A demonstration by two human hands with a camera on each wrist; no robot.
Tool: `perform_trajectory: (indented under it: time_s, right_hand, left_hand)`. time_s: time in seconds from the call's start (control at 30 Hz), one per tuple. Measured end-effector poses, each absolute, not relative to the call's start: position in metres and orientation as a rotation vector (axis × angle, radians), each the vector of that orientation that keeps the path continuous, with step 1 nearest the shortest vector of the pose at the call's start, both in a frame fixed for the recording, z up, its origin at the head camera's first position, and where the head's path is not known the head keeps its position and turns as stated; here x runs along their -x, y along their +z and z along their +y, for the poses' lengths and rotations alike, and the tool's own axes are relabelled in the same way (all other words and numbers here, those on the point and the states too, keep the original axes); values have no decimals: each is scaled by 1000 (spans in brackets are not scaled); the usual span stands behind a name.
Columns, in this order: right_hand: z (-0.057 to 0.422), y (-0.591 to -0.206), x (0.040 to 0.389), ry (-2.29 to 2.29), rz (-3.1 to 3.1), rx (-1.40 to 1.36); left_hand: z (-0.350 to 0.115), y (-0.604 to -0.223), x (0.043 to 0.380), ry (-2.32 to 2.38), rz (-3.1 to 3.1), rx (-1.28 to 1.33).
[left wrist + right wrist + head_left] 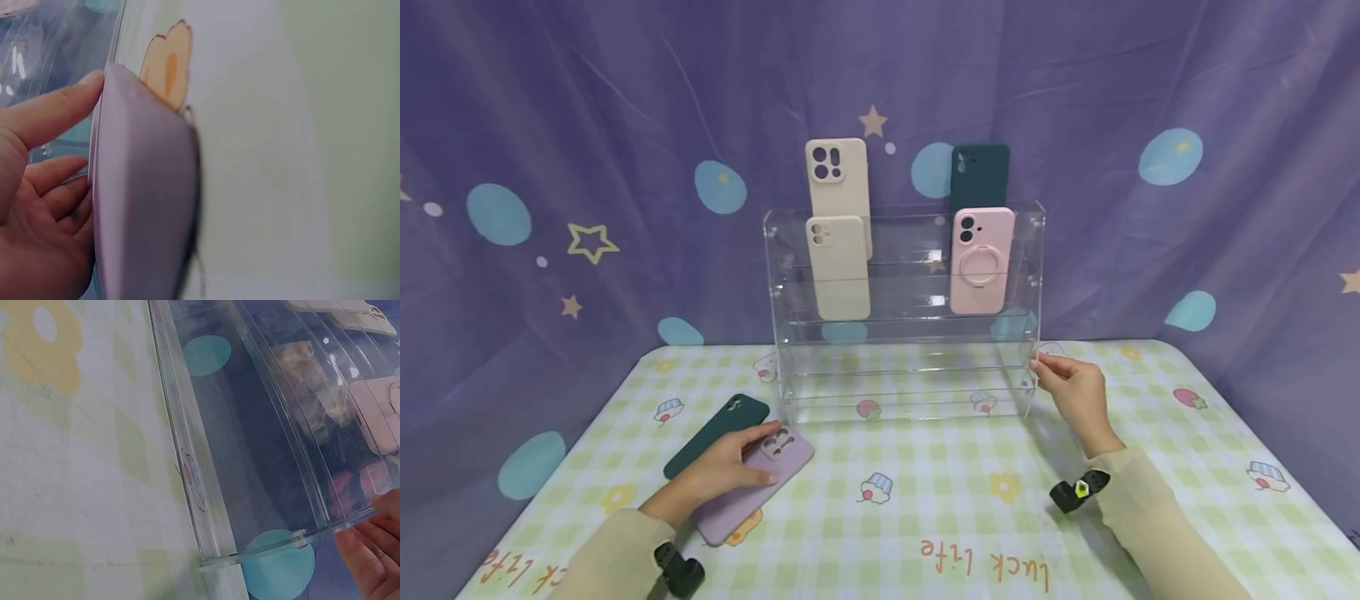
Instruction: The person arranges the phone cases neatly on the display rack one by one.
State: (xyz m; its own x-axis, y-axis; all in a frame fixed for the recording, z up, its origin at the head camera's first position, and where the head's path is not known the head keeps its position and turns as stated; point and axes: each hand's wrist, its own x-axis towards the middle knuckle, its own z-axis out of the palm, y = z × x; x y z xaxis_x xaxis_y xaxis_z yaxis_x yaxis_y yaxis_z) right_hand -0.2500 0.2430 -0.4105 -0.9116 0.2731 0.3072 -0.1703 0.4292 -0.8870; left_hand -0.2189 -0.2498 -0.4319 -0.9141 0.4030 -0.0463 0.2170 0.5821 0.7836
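Note:
A lilac phone case (741, 510) lies on the table at the left front. My left hand (718, 473) holds it across its width, thumb (69, 109) by the near long edge and fingers toward the far one. Close beside it lies a dark green phone case (715, 433), partly behind that hand. At the stand's right side my right hand (1075, 396) pinches the edge of the clear acrylic display stand (902, 358). On the stand's tiers are a large cream case (842, 187), a smaller cream case (841, 279), another dark green case (981, 179) and a pink case with a ring (981, 267).
A green-and-white checked tablecloth (955, 467) with printed cupcakes and flowers covers the table. Behind the stand hangs a purple curtain (625, 108) with stars and blue ovals. Each wrist carries a black camera strap (679, 569).

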Motion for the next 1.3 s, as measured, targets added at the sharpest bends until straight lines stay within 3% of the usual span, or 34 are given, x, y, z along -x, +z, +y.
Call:
perform_trajectory:
  time_s: [1.3]
  right_hand:
    - [243,-411,252,1518,-2260,92]
  left_hand:
    - [-245,-433,216,1024,2763,-578]
